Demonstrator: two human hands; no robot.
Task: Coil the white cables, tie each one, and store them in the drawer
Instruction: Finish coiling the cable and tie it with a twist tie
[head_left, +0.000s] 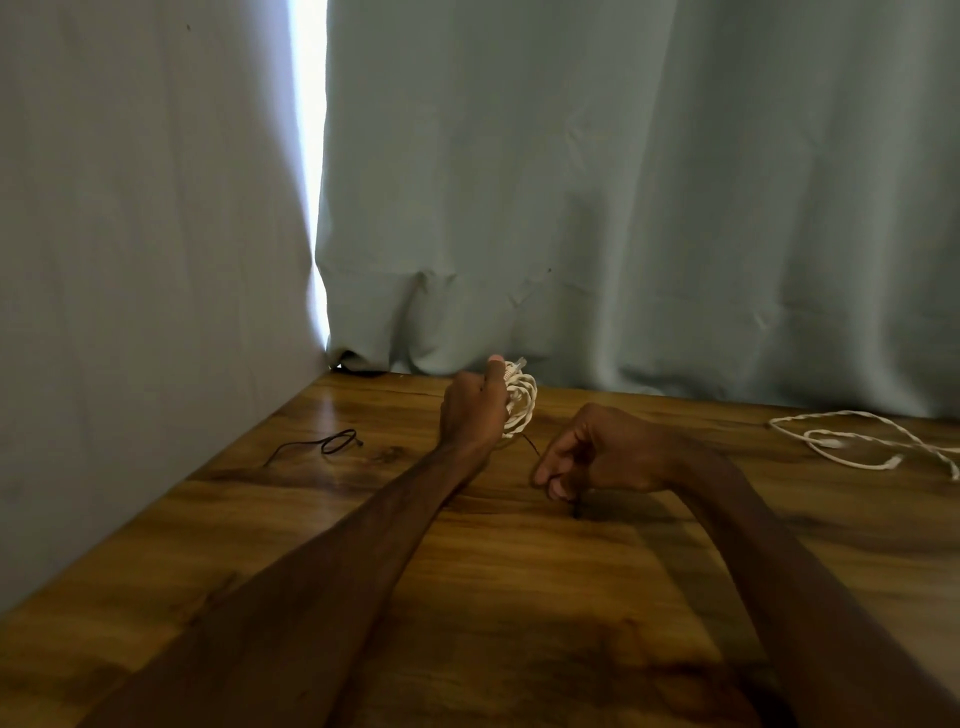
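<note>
1. The wooden tabletop (519, 597) is crossed by both forearms.
2. The right hand (597, 457), the nearer one, is held low over the board with its fingers curled downward. A thin dark tie (531, 446) appears to be pinched at the fingertips, though the strand is too fine for certainty.
3. From that pinch the dark tie is led up and leftward, so the coil lies just beyond the right hand, to its upper left.
4. The left hand (474, 410) is closed round the coiled white cable (521, 402), which is raised off the table. The long axis of the coil stands near upright, and its connector end points up toward the curtain (623, 208).
5. A second dark tie (332, 442) lies to the left. A loose white cable (857, 441) is sprawled, uncoiled, at the far right.
</note>
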